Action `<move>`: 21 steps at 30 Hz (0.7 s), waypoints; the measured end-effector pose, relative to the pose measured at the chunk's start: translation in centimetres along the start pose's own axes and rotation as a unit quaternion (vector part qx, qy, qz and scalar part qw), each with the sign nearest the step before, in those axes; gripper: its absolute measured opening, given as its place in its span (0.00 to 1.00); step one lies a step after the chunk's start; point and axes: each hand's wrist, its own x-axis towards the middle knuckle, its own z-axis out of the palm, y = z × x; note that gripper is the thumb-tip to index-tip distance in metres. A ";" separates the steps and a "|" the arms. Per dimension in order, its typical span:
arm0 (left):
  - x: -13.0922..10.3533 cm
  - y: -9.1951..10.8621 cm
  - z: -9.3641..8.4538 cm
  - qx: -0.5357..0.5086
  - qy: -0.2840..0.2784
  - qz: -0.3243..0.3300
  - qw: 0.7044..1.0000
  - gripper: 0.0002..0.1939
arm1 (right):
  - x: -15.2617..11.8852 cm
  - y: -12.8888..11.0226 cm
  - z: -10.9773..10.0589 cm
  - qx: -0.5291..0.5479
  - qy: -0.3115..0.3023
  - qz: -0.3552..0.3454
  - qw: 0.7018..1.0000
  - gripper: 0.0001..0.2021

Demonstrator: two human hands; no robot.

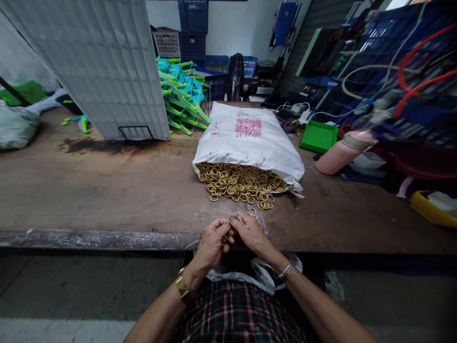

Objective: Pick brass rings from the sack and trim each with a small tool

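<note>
Head view: left hand [213, 240] grips gold rings [224, 242], right hand [253, 235] pinches thin metal bit [241, 219]; far sack [246, 136] seemingly has tons left.

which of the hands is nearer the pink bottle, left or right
Right. The right hand is at the table's near edge, left of and nearer to the viewer than the pink bottle; the left hand is farther left.

A brown wooden table [107, 190] carries a white sack [246, 143], loose brass-coloured rings [243, 186] and a green tray [319, 136].
</note>
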 end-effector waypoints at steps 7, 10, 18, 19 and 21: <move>-0.2 0.6 0.0 0.010 -0.025 -0.020 0.999 0.15 | 0.1 1.1 0.3 0.086 -0.016 0.039 0.995 0.11; -0.3 0.6 0.1 0.006 -0.024 -0.024 0.999 0.16 | 0.2 1.5 0.3 0.119 -0.020 0.059 0.991 0.10; -0.4 0.4 -0.1 0.013 -0.021 -0.016 1.000 0.17 | -0.2 1.5 -0.3 0.019 0.010 0.009 1.000 0.10; -0.4 0.4 -0.1 0.016 -0.018 -0.013 1.000 0.17 | -0.4 1.6 -0.3 -0.024 0.018 -0.011 0.999 0.09; -0.4 0.4 -0.1 0.025 -0.013 -0.005 1.000 0.17 | -0.9 2.0 -0.3 -0.110 0.003 -0.053 0.993 0.08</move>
